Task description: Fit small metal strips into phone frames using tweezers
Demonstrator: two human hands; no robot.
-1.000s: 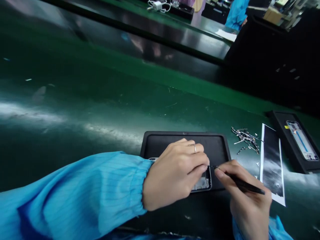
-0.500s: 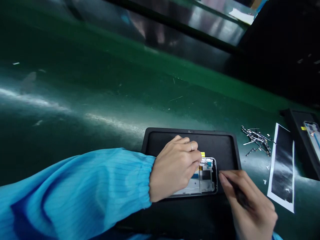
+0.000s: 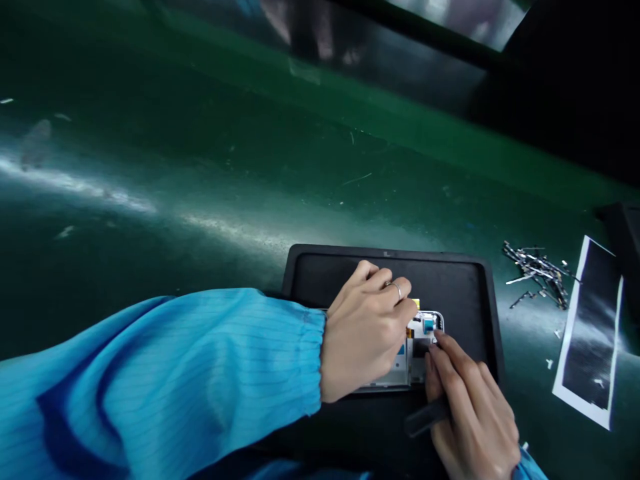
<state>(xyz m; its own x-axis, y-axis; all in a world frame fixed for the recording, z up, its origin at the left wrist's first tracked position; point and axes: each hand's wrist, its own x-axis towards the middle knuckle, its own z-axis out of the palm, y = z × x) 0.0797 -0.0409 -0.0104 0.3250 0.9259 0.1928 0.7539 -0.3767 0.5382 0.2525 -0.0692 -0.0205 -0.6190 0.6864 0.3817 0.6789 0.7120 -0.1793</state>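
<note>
An opened phone frame (image 3: pixel 390 381) with blue, yellow and black parts inside lies in a black tray (image 3: pixel 450 273). My left hand (image 3: pixel 367 333), wearing a ring, rests over the frame's left and middle part with its fingers bent; whatever is under the fingertips is hidden. From the right, my right hand (image 3: pixel 470 400) has its fingers pressed together at the frame's right end. A dark flat-ended tool (image 3: pixel 426 419) sticks out from under that hand, held in it.
To the right lies a pile of small dark and silver strips (image 3: pixel 540 270). Beside it is a white-edged black sheet (image 3: pixel 593 327). Another black tray (image 3: pixel 625 227) shows at the right edge. Small scraps dot the green table (image 3: pixel 225 173).
My right hand has moved left onto the frame's right end, and the dark tool has come into sight. The view has shifted, so the pile and sheet appear farther right.
</note>
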